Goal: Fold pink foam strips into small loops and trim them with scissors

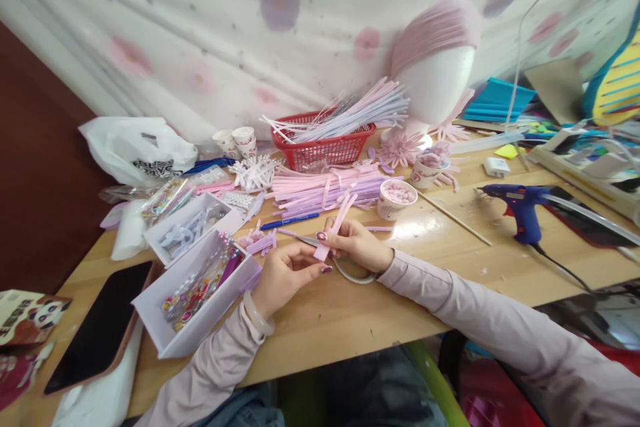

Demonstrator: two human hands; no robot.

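My right hand pinches a small bunch of pink pipe cleaners between thumb and fingers, their upper ends spread slightly. At the flat lower end of the bunch is my left hand; its thumb and index finger are a little apart, and whether they touch the bunch is hard to tell. Scissors lie on the table beneath my hands, partly hidden by them. Just behind are a blue pen, short purple and pink cut pieces and long bundles of pink and purple pipe cleaners.
A red basket of pipe cleaners stands behind, beside a white mannequin head. Right are a paper cup of pink pieces, a wooden stick and a blue glue gun. Left are white boxes of beads and a phone.
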